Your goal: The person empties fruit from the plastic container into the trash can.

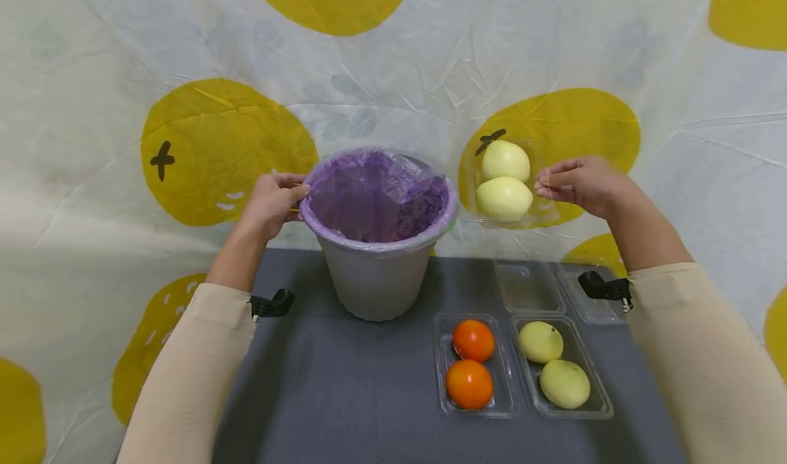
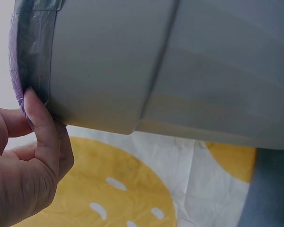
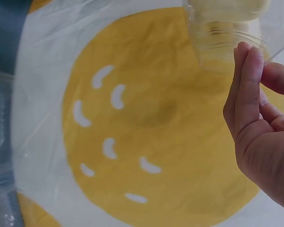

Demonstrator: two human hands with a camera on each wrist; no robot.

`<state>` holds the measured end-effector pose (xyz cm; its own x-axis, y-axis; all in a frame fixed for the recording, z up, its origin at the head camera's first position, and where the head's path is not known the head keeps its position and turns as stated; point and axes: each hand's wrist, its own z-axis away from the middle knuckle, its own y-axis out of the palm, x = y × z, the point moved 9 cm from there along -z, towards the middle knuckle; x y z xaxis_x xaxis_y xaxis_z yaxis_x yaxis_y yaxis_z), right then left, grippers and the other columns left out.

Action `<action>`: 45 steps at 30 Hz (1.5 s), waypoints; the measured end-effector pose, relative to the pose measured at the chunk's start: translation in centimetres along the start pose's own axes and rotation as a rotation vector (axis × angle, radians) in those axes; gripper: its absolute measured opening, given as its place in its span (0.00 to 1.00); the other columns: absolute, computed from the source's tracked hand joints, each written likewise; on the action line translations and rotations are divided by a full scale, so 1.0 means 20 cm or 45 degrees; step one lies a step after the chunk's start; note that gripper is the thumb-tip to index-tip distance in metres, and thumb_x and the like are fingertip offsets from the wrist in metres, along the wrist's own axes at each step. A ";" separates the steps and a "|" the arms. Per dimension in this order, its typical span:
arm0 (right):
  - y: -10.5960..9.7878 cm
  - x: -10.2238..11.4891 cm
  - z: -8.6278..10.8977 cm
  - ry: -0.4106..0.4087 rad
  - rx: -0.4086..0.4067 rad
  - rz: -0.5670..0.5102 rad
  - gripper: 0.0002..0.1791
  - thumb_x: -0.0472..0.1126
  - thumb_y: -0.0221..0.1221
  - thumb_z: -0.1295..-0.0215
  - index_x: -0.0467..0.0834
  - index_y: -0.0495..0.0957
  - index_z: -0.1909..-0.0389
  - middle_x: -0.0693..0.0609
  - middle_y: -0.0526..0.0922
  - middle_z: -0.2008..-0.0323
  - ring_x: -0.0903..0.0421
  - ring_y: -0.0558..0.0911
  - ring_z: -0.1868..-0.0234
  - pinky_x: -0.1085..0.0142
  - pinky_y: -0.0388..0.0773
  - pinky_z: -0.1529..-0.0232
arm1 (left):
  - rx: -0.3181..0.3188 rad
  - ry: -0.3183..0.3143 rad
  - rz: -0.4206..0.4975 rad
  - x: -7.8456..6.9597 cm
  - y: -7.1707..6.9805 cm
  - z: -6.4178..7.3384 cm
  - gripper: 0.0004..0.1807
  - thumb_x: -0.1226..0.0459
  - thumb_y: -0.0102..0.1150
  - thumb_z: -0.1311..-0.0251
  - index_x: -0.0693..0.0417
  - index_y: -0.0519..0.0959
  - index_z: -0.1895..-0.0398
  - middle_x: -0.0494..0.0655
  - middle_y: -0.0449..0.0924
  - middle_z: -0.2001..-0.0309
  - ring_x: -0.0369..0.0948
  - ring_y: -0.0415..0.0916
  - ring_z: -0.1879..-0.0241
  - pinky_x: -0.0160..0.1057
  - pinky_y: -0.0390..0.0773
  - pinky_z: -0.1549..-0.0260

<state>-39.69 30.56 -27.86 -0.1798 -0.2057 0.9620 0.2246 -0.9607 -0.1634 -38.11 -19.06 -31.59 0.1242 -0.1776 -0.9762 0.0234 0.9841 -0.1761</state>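
Observation:
A grey bin [image 1: 376, 279] lined with a purple bag [image 1: 375, 197] stands at the back of the dark table [image 1: 344, 396]. My left hand [image 1: 289, 197] pinches the bag-covered rim on the bin's left side; in the left wrist view the thumb [image 2: 38, 123] presses the purple film against the bin's wall [image 2: 132, 61]. My right hand [image 1: 544, 185] pinches the edge of a clear plastic tray [image 1: 541, 211] with two pale yellow-green fruits [image 1: 504, 180], held in the air right of the bin. In the right wrist view the fingertips [image 3: 248, 61] pinch the tray's rim [image 3: 217, 42].
On the table's right stand a clear tray with two orange fruits [image 1: 472, 363] and another with two yellow-green fruits [image 1: 553, 370]. Behind them lie two empty clear trays [image 1: 529, 288]. A white sheet with yellow spots [image 1: 221, 149] hangs behind and beside the table.

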 end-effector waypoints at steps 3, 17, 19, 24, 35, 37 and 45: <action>0.01 0.06 0.00 -0.003 -0.003 -0.017 0.09 0.35 0.58 0.25 0.44 0.86 0.65 0.52 0.88 0.66 0.60 0.89 0.64 0.70 0.87 0.57 | -0.002 0.001 -0.008 0.01 0.00 0.00 0.27 0.62 0.53 0.22 0.60 0.67 0.24 0.52 0.74 0.44 0.40 0.82 0.63 0.32 0.86 0.68; 0.09 0.23 -0.04 0.016 0.026 -0.215 0.09 0.31 0.60 0.28 0.36 0.87 0.66 0.46 0.88 0.67 0.55 0.90 0.67 0.68 0.87 0.59 | 0.005 0.002 -0.021 0.00 0.00 -0.01 0.28 0.61 0.53 0.22 0.60 0.66 0.24 0.51 0.73 0.44 0.39 0.81 0.64 0.31 0.85 0.69; 0.12 0.25 -0.04 0.001 0.020 -0.229 0.07 0.30 0.61 0.29 0.36 0.87 0.65 0.46 0.88 0.66 0.55 0.90 0.66 0.67 0.87 0.58 | 0.011 0.002 -0.020 0.00 0.00 0.00 0.28 0.61 0.53 0.22 0.60 0.66 0.24 0.52 0.73 0.43 0.39 0.81 0.63 0.31 0.85 0.68; 0.22 0.31 -0.07 -0.050 -0.007 -0.259 0.05 0.28 0.61 0.30 0.35 0.85 0.65 0.46 0.85 0.64 0.54 0.89 0.66 0.66 0.88 0.58 | 0.007 0.005 -0.023 0.00 -0.01 -0.01 0.28 0.61 0.52 0.22 0.60 0.66 0.24 0.51 0.72 0.43 0.39 0.80 0.62 0.31 0.85 0.68; 0.43 0.40 -0.14 -0.194 -0.083 -0.231 0.07 0.24 0.61 0.33 0.34 0.83 0.69 0.45 0.86 0.73 0.54 0.89 0.72 0.67 0.88 0.65 | 0.014 0.012 -0.046 0.02 -0.03 -0.02 0.28 0.61 0.52 0.22 0.61 0.66 0.23 0.51 0.73 0.42 0.39 0.81 0.63 0.32 0.86 0.67; 0.47 0.41 -0.16 -0.225 -0.094 -0.195 0.07 0.23 0.61 0.33 0.34 0.82 0.69 0.45 0.86 0.74 0.55 0.89 0.74 0.67 0.88 0.66 | 0.011 0.010 -0.040 0.02 -0.03 -0.02 0.27 0.62 0.52 0.22 0.61 0.66 0.24 0.51 0.73 0.43 0.39 0.82 0.63 0.32 0.86 0.67; 0.55 0.44 -0.21 -0.290 -0.187 -0.047 0.05 0.25 0.64 0.34 0.29 0.80 0.59 0.48 0.85 0.74 0.57 0.88 0.75 0.68 0.87 0.68 | 0.006 0.020 -0.046 0.01 -0.03 -0.02 0.27 0.62 0.52 0.22 0.61 0.66 0.24 0.52 0.74 0.43 0.38 0.82 0.64 0.32 0.86 0.67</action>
<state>-42.72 17.36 -22.16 0.0382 -0.1390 0.9895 0.0773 -0.9869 -0.1416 -38.55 -19.71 -31.75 0.1077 -0.2133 -0.9710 0.0325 0.9769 -0.2110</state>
